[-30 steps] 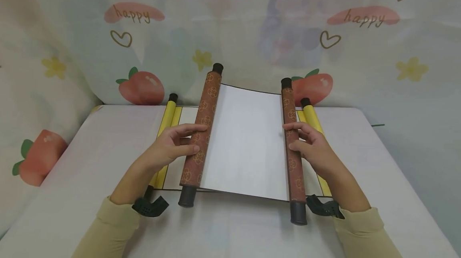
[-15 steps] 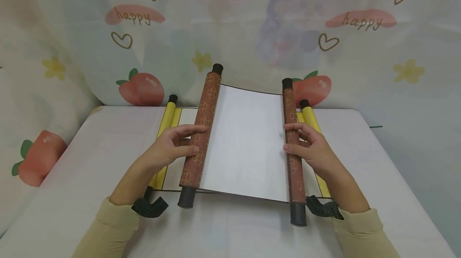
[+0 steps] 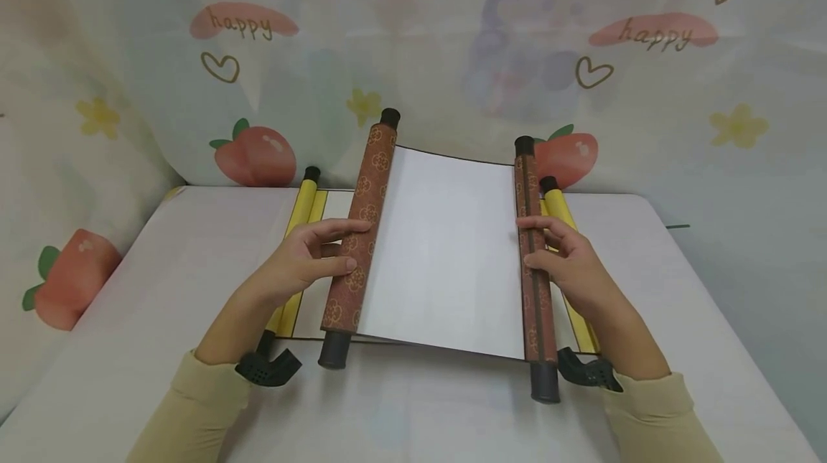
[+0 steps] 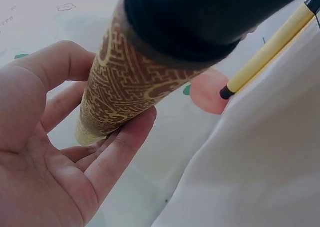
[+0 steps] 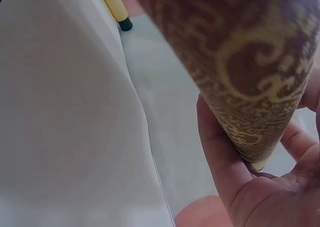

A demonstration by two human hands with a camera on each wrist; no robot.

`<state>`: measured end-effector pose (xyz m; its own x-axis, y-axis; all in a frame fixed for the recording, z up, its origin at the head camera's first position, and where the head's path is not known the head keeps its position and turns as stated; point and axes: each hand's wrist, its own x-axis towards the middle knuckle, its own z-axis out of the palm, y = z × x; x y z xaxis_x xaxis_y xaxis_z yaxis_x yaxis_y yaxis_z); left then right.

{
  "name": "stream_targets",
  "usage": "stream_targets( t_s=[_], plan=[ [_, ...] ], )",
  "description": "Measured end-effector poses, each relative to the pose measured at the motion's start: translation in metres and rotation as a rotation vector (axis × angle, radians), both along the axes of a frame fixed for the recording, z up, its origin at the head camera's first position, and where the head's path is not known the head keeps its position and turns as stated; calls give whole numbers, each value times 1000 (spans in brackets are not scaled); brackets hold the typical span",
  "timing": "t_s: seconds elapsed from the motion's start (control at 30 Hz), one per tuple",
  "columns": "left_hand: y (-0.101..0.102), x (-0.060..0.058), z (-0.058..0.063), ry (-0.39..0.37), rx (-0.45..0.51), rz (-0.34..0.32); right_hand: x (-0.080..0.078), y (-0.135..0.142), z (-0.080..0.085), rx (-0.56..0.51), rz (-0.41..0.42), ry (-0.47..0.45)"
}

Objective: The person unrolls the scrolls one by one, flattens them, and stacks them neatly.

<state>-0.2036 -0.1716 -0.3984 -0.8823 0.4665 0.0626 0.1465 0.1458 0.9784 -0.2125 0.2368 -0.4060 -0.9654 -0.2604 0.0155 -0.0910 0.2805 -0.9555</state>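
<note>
A brown, gold-patterned hanging scroll (image 3: 446, 255) is held partly unrolled and tilted above the table, its white sheet facing up. My left hand (image 3: 310, 255) grips its left roll (image 3: 359, 233), thumb and fingers on either side. The right roll (image 3: 535, 305) is held by my right hand (image 3: 568, 255), and a dark stripe runs along it. Both rolls have black end knobs. In the left wrist view, fingers curl about the patterned roll (image 4: 120, 82). In the right wrist view, the thumb and fingers hold the other roll (image 5: 245, 72).
Beneath lies a second scroll, open flat, with yellow rolls (image 3: 300, 212) and black knobs; its middle is hidden. A white cloth covers the table (image 3: 400, 420). Behind rises a fabric backdrop (image 3: 426, 54) with peach prints. Black wrist mounts (image 3: 268, 368) sit near both cuffs.
The right roll has turned in my right hand, bringing the dark stripe to the front. It has shifted slightly right, and more white sheet shows. My left hand has stayed nearly still.
</note>
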Motion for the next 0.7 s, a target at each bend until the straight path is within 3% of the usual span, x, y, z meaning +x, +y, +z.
stream_targets(
  t_s=[0.37,0.7],
  plan=[
    [-1,0,-1,4,4,-8,1,0,1,77,-23,-1],
    [-2,-1,2,-1,20,-3,-1,6,2,0,8,23]
  ],
)
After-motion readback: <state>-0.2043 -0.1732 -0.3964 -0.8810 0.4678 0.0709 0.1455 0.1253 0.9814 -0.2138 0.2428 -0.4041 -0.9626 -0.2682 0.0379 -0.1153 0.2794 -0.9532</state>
